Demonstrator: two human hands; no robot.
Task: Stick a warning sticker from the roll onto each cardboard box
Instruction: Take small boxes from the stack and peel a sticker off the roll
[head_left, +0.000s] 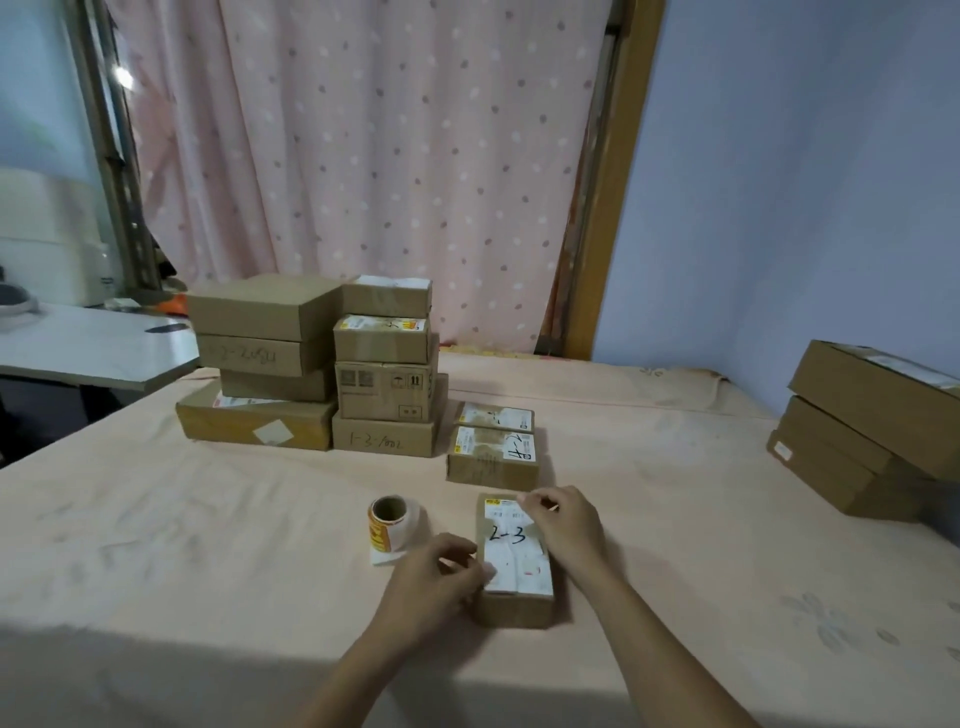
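Box (514, 561): marked 2-3, near front edge of bed (208, 545)
Left hand (441, 577): fingers curled round its left side
Right hand (566, 525): on far right corner (grip unclear)
Roll (387, 522): just left

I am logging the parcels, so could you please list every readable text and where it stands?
"2-3": label of the held box.
"1-3-1002", roughly: front of the middle stack's bottom box.
Other box labels and the sticker roll: too blurred to read.

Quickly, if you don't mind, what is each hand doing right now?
Left hand: grips the left side of the small brown cardboard box marked 2-3.
Right hand: grips that box's far end.
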